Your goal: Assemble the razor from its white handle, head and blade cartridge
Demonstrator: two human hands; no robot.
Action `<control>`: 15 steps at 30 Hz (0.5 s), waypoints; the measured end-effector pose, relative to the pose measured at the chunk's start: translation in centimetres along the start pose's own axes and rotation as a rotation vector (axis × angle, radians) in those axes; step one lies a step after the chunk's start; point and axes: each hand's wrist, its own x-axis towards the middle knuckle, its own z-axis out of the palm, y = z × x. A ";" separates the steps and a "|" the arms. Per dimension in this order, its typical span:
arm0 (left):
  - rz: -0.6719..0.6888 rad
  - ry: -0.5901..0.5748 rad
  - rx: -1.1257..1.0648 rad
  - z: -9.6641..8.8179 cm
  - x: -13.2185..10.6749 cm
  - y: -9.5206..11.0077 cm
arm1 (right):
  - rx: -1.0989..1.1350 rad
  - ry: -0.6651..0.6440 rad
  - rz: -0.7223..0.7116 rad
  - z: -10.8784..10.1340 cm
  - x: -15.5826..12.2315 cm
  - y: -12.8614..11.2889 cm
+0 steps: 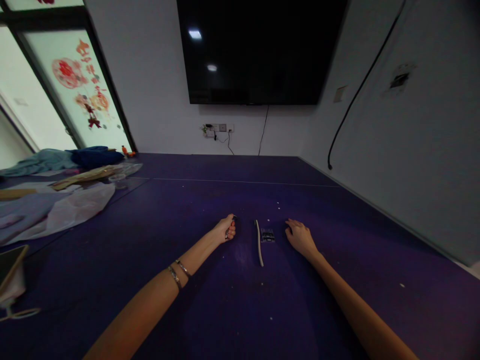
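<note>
My left hand (226, 229) is closed in a fist left of centre, around something small, dark and shiny that I cannot make out. To its right a short, pale, slightly bent length of cable or tube (259, 245) lies lengthwise on the dark purple surface (210, 300). Just beside that rests a small clear packet (267, 235) with dark contents. My right hand (298, 234) lies palm down on the surface, right of the packet and apart from it. Its fingers are loosely stretched and it holds nothing that I can see.
Plastic sheeting (93, 202) and folded cloths (95, 156) lie at the left. A tray-like object (11, 275) stands at the near left edge. Small white bits are scattered about. A television (262, 50) hangs on the wall; a black cable (360, 87) dangles at the right.
</note>
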 end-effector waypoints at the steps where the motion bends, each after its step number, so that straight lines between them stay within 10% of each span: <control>1: 0.000 0.000 0.002 0.0 0.0 0.0 | 0.000 0.000 0.001 0.0 0.0 0.0; 15: 0.282 -0.047 0.029 -0.3 0.6 1.0 | 0.002 -0.002 0.014 -0.3 -0.1 -0.4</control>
